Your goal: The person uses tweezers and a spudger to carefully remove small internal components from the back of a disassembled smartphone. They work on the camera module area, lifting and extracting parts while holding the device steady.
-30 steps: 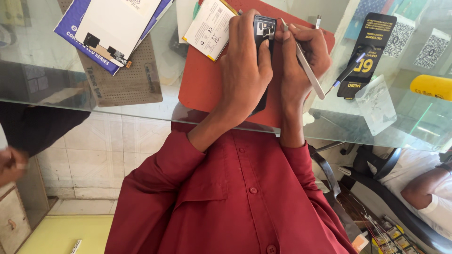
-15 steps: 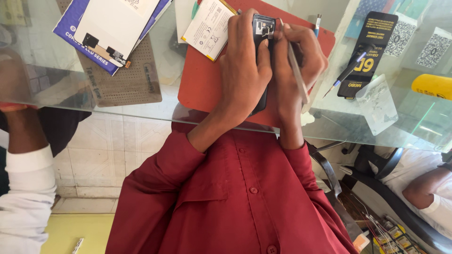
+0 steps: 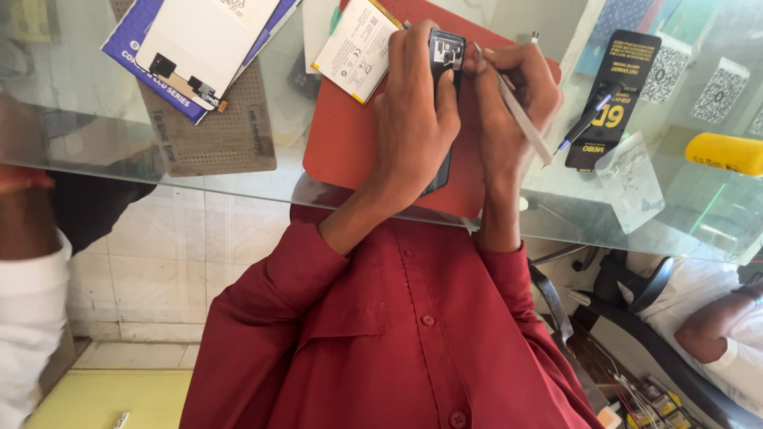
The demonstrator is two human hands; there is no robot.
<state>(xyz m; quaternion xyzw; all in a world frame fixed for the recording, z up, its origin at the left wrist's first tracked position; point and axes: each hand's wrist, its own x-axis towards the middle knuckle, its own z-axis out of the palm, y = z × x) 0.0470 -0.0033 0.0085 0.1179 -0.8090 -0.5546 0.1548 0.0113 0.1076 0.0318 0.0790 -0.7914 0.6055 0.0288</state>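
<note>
My left hand (image 3: 413,119) is closed around a black phone (image 3: 447,54) with its back cover off, pinning it to a red work mat (image 3: 342,151) on the glass counter. My right hand (image 3: 509,95) grips a thin grey metal tool (image 3: 523,119). The tool's upper end sits at the phone's top right corner, near the camera area, and its other end slants down to the right. A white flat battery (image 3: 356,48) lies on the mat just left of my left hand. My red shirt sleeves fill the lower middle of the view.
A blue box with a white screen panel (image 3: 199,44) lies on a brown perforated mat (image 3: 214,139) at the left. A black retail pack (image 3: 628,87), blue pen (image 3: 584,127), clear plastic piece (image 3: 632,179) and yellow object (image 3: 727,152) lie right. Another person's white-sleeved arm (image 3: 32,278) is at the left edge; someone sits lower right (image 3: 715,326).
The other person's white-sleeved arm has come in along the left edge. My right hand has shifted the tool's angle slightly at the phone's top; my left hand stays on the phone.
</note>
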